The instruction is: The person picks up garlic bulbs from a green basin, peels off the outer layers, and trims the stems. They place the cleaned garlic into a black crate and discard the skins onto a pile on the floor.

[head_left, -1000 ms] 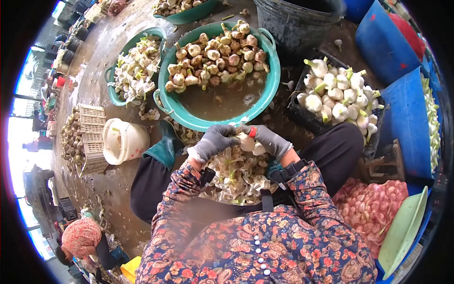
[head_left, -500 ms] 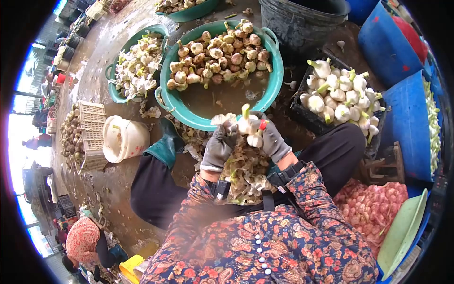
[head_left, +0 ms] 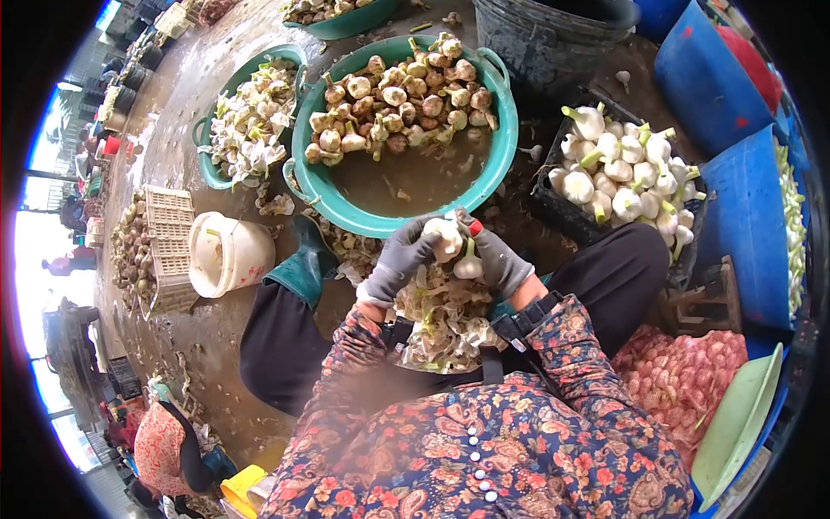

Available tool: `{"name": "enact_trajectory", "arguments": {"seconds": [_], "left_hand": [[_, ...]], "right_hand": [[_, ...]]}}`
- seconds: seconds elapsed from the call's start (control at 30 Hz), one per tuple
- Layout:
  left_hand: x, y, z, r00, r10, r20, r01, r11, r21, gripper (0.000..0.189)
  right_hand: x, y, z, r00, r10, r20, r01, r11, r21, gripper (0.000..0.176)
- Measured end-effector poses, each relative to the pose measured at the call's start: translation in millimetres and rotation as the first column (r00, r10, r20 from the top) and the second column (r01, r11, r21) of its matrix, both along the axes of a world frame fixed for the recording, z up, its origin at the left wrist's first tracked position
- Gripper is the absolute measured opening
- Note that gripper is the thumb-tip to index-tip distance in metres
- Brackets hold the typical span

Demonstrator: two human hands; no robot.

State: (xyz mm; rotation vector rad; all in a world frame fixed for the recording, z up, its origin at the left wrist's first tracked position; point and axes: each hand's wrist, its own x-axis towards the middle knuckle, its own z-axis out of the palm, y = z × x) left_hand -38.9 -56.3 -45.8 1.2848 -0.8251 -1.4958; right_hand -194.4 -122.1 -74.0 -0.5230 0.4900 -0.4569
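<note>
In front of my lap, my left hand (head_left: 400,264), in a grey glove, is closed around a whitish garlic bulb (head_left: 443,240). Close beside it my right hand (head_left: 499,259), gloved too, has its fingers curled and a small red band or piece (head_left: 475,227) near the fingertips. A second white garlic bulb (head_left: 469,265), stem upward, hangs against the right fingers. Loose papery garlic skins (head_left: 450,320) are heaped in my lap below both hands. Just beyond the hands stands a green tub (head_left: 380,227) with brownish unpeeled garlic (head_left: 406,99) and muddy bottom.
At right, a black crate (head_left: 553,208) holds clean white garlic bulbs (head_left: 627,164). Blue containers (head_left: 735,208) and a pink net sack (head_left: 679,372) flank me. Left are a tub of skins (head_left: 251,121), a white bucket (head_left: 251,251) and a crate (head_left: 170,225). A person (head_left: 164,445) bends at lower left.
My left hand has turned over the bulb, and the loose skin once at its fingertips is gone. The bulb that stood stem-up between my hands now shows its rounded side.
</note>
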Motion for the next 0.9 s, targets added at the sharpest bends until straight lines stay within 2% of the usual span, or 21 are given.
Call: {"name": "enact_trajectory", "arguments": {"seconds": [0.03,0.07,0.1,0.17,0.2,0.23,0.27,0.3,0.37,0.43,0.47,0.5,0.57,0.6,0.63,0.7,0.73,0.77,0.83,0.87,0.9], "left_hand": [[7,1,-1,1.000,-0.002,0.000,0.002,1.000,0.004,0.045],[15,3,-4,0.995,-0.087,-0.054,0.087,0.996,-0.011,0.047],[19,4,-6,0.979,-0.172,-0.106,0.169,0.985,-0.032,0.050],[19,5,-5,0.987,-0.137,-0.079,0.135,0.990,-0.034,0.054],[22,5,-10,0.993,-0.114,0.040,0.113,0.993,0.030,0.051],[22,5,-8,0.982,-0.098,0.160,0.084,0.992,0.090,0.048],[21,4,-7,0.982,-0.098,0.159,0.084,0.992,0.091,0.048],[17,2,4,0.991,-0.048,0.127,0.043,0.998,0.038,0.039],[14,2,4,0.996,0.005,0.089,-0.004,1.000,-0.008,0.031],[16,-2,0,0.854,0.182,0.488,0.008,0.932,-0.362,0.015],[15,2,0,0.915,0.141,0.377,-0.029,0.957,-0.287,0.009],[11,9,8,0.917,0.137,0.375,-0.025,0.957,-0.289,0.009],[10,20,19,0.950,-0.296,0.103,0.295,0.955,0.025,0.011],[17,23,18,0.819,-0.519,0.246,0.509,0.854,0.109,0.015],[17,26,11,0.819,-0.519,0.245,0.508,0.854,0.111,0.015],[17,28,-2,0.746,-0.310,0.590,0.143,0.939,0.313,0.028],[22,21,-6,0.835,-0.161,0.526,0.094,0.984,0.153,0.029],[20,21,-10,0.835,-0.164,0.525,0.093,0.983,0.159,0.029],[-5,5,31,0.920,0.153,0.361,-0.098,0.981,-0.167,0.051],[-3,1,18,0.902,0.039,0.431,0.050,0.980,-0.193,0.061],[-1,-2,-1,0.862,-0.070,0.502,0.198,0.958,-0.207,0.072]], "right_hand": [[2,2,-1,0.999,-0.031,-0.016,0.028,0.985,-0.168,0.035],[-5,9,-1,0.976,-0.208,0.065,0.169,0.533,-0.829,0.035],[-6,8,17,0.976,-0.208,0.065,0.169,0.535,-0.827,0.035],[-5,5,40,0.998,-0.014,-0.058,-0.013,0.897,-0.443,0.034],[-7,2,30,0.998,-0.013,-0.059,-0.015,0.898,-0.441,0.034],[-10,-4,15,0.985,0.028,-0.172,-0.102,0.893,-0.438,0.032],[-11,-9,0,0.957,0.065,-0.282,-0.186,0.885,-0.426,0.038],[-10,-13,-3,0.957,0.064,-0.282,-0.184,0.886,-0.426,0.038],[-8,-15,-9,0.980,0.125,-0.155,-0.141,0.985,-0.099,0.030],[-8,-14,-8,0.963,0.109,-0.245,-0.116,0.993,-0.014,0.025],[-10,-14,-8,0.936,0.093,-0.338,-0.075,0.995,0.068,0.028],[-10,-13,0,0.936,0.088,-0.340,-0.070,0.995,0.066,0.028],[-7,-13,19,0.967,-0.085,-0.240,0.079,0.996,-0.032,0.030],[-5,-18,13,0.988,-0.084,-0.132,0.115,0.961,0.251,0.032],[-7,-16,8,0.988,-0.082,-0.131,0.114,0.961,0.253,0.032],[-6,-17,7,0.967,-0.143,-0.211,0.180,0.969,0.169,0.033],[7,-16,-7,0.940,-0.261,-0.222,0.301,0.939,0.169,0.030],[6,-13,-12,0.940,-0.259,-0.223,0.300,0.938,0.175,0.030],[3,-8,10,0.914,-0.183,-0.361,0.153,0.982,-0.112,0.028],[0,-8,1,0.929,-0.095,-0.358,0.056,0.991,-0.118,0.029],[3,-6,-4,0.893,-0.136,-0.428,0.015,0.962,-0.273,0.032]]}}
